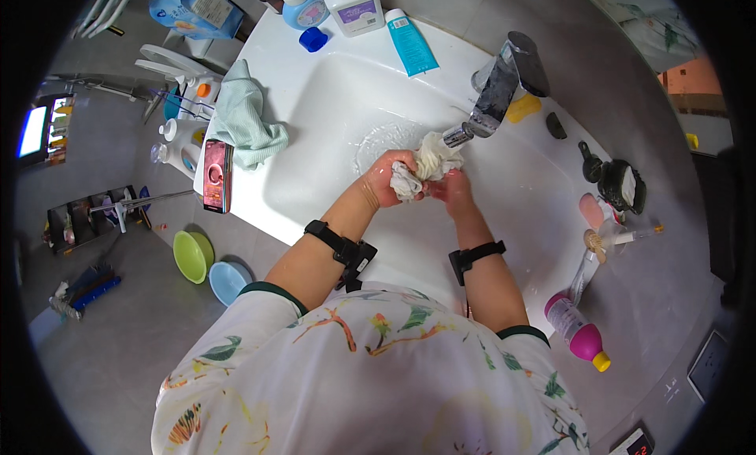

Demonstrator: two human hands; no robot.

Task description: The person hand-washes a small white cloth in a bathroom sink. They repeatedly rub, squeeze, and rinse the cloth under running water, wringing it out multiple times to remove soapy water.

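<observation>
A wet, bunched white cloth (432, 157) is gripped in both hands over the white sink basin (315, 132). My left hand (387, 178) is closed around its left part, fingers curled over a crumpled fold. On the other side my right hand (452, 190) is closed on the lower right of the bundle, its fingers partly hidden by the cloth. The cloth's upper end lies right under the faucet (496, 97), whose spout nearly touches it. Water ripples in the basin just left of the hands.
On the sink's left rim lie a pale green towel (248, 116) and a phone (216, 175). Bottles (354, 10) and a teal tube (411, 44) stand or lie along the back. A yellow soap bar (523, 108), brushes and a pink bottle (575, 329) line the right side. Two bowls (194, 257) sit lower left.
</observation>
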